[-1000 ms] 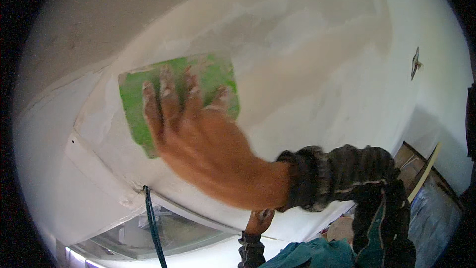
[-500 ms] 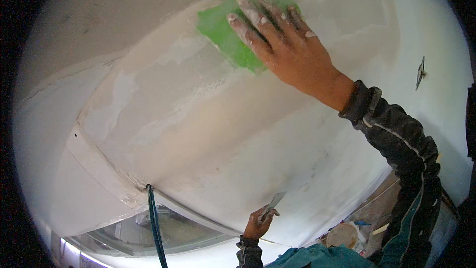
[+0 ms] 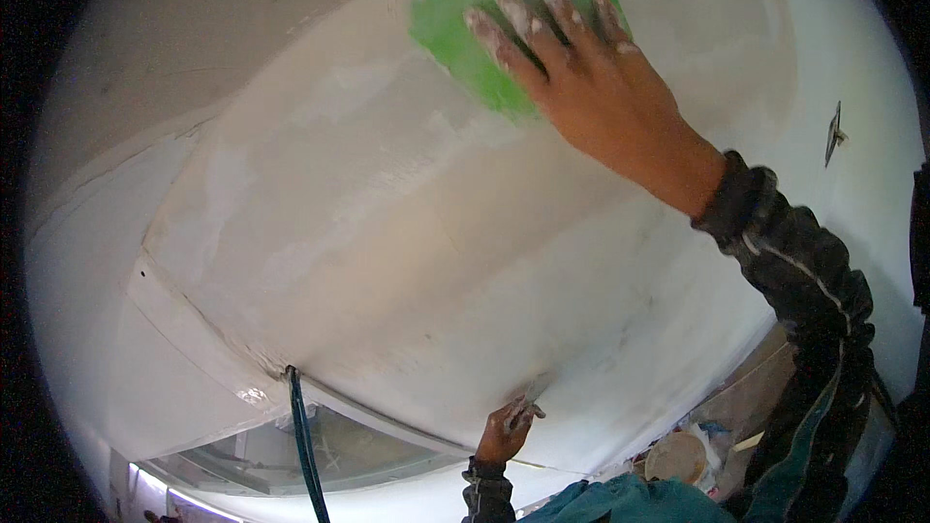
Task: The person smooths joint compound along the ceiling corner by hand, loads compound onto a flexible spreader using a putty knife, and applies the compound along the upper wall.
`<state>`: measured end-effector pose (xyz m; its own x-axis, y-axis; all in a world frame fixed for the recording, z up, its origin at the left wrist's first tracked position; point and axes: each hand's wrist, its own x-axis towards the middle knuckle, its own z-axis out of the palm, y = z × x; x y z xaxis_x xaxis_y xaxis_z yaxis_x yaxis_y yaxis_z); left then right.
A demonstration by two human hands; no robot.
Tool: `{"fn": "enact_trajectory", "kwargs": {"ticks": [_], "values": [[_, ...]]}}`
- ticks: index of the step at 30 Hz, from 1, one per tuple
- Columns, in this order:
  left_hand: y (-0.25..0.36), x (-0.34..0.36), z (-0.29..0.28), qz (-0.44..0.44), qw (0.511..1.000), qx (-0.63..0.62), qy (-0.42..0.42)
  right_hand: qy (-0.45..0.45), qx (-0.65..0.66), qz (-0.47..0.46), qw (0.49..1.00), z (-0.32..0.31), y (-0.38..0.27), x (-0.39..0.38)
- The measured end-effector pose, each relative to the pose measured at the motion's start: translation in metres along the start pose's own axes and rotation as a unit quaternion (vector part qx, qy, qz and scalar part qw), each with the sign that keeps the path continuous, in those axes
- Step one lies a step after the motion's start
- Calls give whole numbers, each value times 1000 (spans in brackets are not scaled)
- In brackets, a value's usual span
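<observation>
My right hand (image 3: pixel 605 92), its fingers dusted white and spread flat, presses a green sandpaper sheet (image 3: pixel 448 44) against a large curved panel (image 3: pixel 387 232). The panel is off-white, with lighter and darker filler patches. Part of the sheet lies hidden under the palm and fingers. Low in the picture, my left hand (image 3: pixel 502 436) is closed around a small flat putty knife (image 3: pixel 530 392). Its blade is blurred and looks close to the panel's lower part; whether it touches I cannot tell.
A dark cord or hose (image 3: pixel 305 446) hangs from the panel's lower left corner, in front of a window (image 3: pixel 363 450). A small metal fitting (image 3: pixel 834 136) sticks out at the right. Below right stands a round tub (image 3: pixel 676 458) among clutter.
The right hand and the sandpaper have moved a little up and right in the picture. The putty knife's blade has tilted and blurred while the left hand stays nearly in place.
</observation>
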<state>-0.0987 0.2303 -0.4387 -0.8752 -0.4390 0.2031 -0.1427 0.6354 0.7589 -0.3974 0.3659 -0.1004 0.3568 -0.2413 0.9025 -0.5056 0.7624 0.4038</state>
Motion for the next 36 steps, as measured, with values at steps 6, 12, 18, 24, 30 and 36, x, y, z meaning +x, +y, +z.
{"fn": "enact_trajectory", "kwargs": {"ticks": [6, 12, 18, 24, 30, 36], "values": [[12, 3, 2, 16, 1000, -14, -7, -70, 131, -1, 989, -46, 8, -31], [18, 9, 17, 41, 998, -32, -23, -95, 173, 195, 961, -40, 35, -8], [21, 2, 18, -6, 999, -37, -28, -68, 195, 237, 949, -37, 13, 19], [15, -9, 10, 36, 999, -27, 8, -79, 223, 251, 939, -60, -23, 42], [22, -14, 3, 8, 1000, -4, 8, -31, 328, 249, 911, -82, -68, 74], [20, -11, 3, 56, 998, 20, 16, -225, 449, 179, 846, -123, -97, 106]]}}
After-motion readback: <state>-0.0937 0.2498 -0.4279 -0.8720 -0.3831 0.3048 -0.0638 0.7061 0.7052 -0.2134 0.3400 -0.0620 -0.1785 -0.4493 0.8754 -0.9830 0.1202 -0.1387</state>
